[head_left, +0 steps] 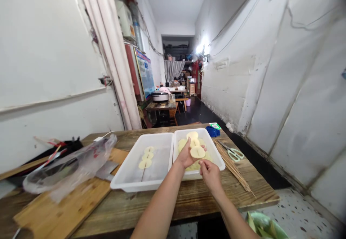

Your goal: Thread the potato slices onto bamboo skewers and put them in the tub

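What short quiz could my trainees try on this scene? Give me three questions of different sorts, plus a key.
1. Multiple choice: what lies on the table, just to the right of the right-hand tray?
A. a frying pan
B. a bundle of thin sticks
C. a row of cups

2. True or false: the left-hand tray holds one stick threaded with three pale round slices.

3. Fill the gap: the person's ___ hand supports the slices held over the right-hand tray.

Key: 1. B. 2. True. 3. Left: the left hand supports them.
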Demonstrator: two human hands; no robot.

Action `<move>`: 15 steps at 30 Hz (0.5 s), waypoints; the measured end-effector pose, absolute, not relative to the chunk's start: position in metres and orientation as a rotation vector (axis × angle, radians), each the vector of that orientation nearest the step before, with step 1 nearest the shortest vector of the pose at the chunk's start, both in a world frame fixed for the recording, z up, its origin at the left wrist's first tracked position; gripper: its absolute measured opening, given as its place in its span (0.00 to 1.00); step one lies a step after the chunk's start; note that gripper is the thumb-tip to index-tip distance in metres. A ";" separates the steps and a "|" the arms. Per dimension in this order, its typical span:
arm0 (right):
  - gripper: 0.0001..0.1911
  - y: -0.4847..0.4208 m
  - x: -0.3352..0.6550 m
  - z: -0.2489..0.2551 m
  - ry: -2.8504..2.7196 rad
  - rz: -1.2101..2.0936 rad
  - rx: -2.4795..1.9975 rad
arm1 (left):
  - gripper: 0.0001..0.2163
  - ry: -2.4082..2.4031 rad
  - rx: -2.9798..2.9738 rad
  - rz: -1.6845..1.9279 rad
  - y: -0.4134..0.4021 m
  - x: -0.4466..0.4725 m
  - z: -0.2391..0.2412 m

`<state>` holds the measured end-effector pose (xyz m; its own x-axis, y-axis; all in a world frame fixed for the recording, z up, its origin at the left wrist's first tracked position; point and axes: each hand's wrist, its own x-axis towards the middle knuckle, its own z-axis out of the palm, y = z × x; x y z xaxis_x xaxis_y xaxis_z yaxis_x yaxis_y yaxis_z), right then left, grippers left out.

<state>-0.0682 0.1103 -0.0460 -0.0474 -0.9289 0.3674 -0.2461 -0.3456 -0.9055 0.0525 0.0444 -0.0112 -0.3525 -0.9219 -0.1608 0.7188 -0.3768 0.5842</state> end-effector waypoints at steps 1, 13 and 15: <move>0.18 0.109 -0.066 -0.043 1.246 -1.447 -1.617 | 0.25 -0.551 0.584 -1.958 0.046 0.053 -0.011; 0.15 0.098 -0.045 -0.040 1.169 -1.487 -1.498 | 0.16 -0.545 0.514 -1.993 0.053 0.050 -0.006; 0.15 0.098 -0.045 -0.039 1.178 -1.505 -1.490 | 0.16 -0.555 0.531 -1.994 0.053 0.049 -0.007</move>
<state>-0.0454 0.0977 -0.0392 -0.0906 -0.9326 0.3494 -0.1154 -0.3386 -0.9338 0.0492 0.0533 -0.0066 -0.4416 -0.8867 -0.1370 0.6886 -0.4328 0.5819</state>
